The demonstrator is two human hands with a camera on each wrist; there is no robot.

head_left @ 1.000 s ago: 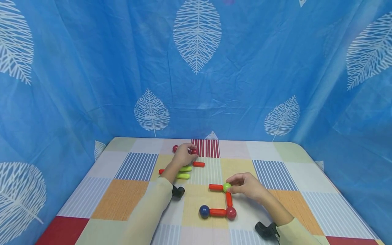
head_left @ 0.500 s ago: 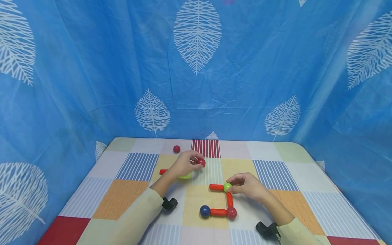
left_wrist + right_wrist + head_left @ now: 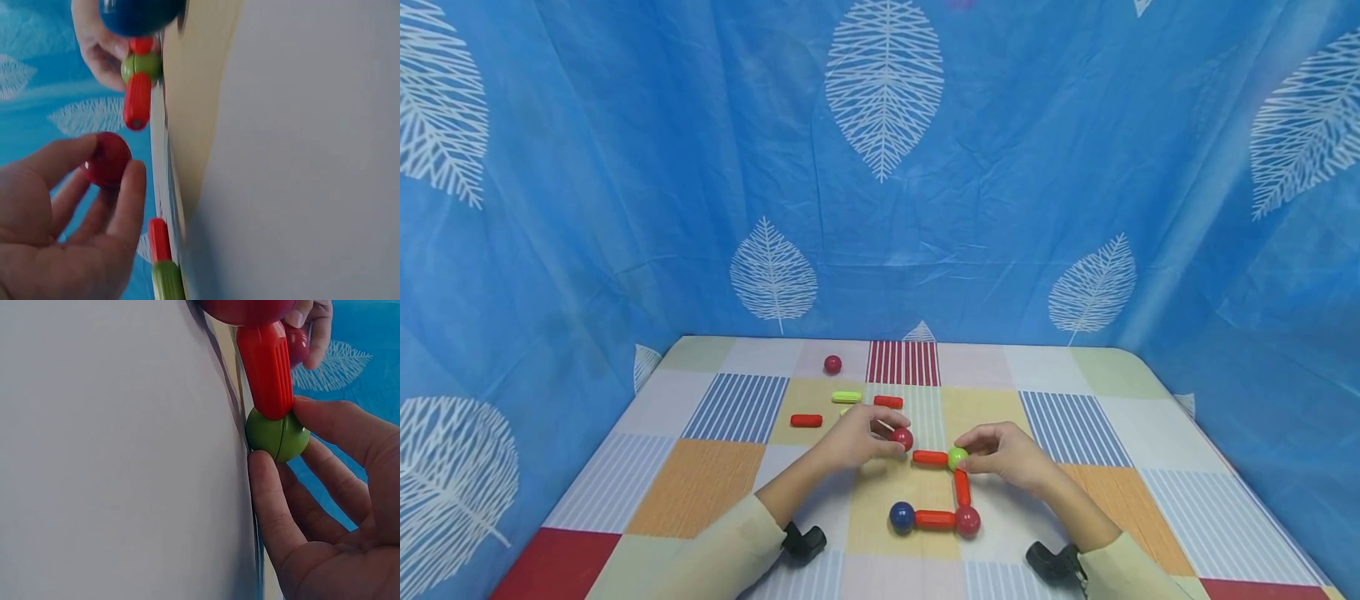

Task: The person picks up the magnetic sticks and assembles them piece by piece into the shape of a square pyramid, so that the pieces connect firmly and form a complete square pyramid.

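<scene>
Behind everything we see a blue curtain (image 3: 880,258) with white leaves, then the patchwork-covered table (image 3: 700,492), whose far side we take as twelve o'clock. The left hand (image 3: 859,437) is curved only as wide as one red ball (image 3: 902,439), which it holds between thumb and fingers. At its three o'clock, the right hand (image 3: 1009,454) is equally narrow, pinching a green ball (image 3: 957,459). From this ball one red rod (image 3: 930,458) points to nine o'clock, its free end just beside the held red ball. A second rod (image 3: 962,489) goes toward six, to a lower red ball (image 3: 967,521); from there a third rod (image 3: 936,520) runs toward nine, to a blue ball (image 3: 902,517). Toward eleven from the left hand, we notice a yellow-green rod (image 3: 846,397) and, farther, a loose red ball (image 3: 832,364).
</scene>
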